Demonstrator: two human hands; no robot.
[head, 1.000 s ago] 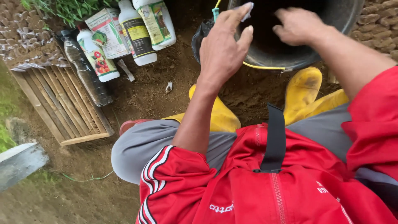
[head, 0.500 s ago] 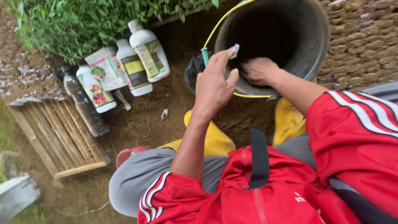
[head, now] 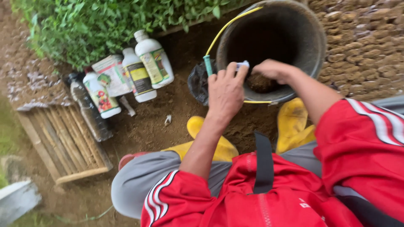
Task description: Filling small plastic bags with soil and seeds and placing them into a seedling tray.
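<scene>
So the left hand (head: 226, 90) pinches a small white bit (head: 243, 64) at the bucket (head: 313, 46) rim; right hand (head: 273, 69) curled inside, its grip unclear. White bottles (head: 139, 75) upper left.

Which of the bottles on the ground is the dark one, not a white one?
The dark bottle at the left end of the row, beside the wooden slat frame. The other three bottles are white with colourful labels.

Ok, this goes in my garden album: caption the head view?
Two hands, left hand and right hand, at a dark bucket beside white bottles.
</scene>
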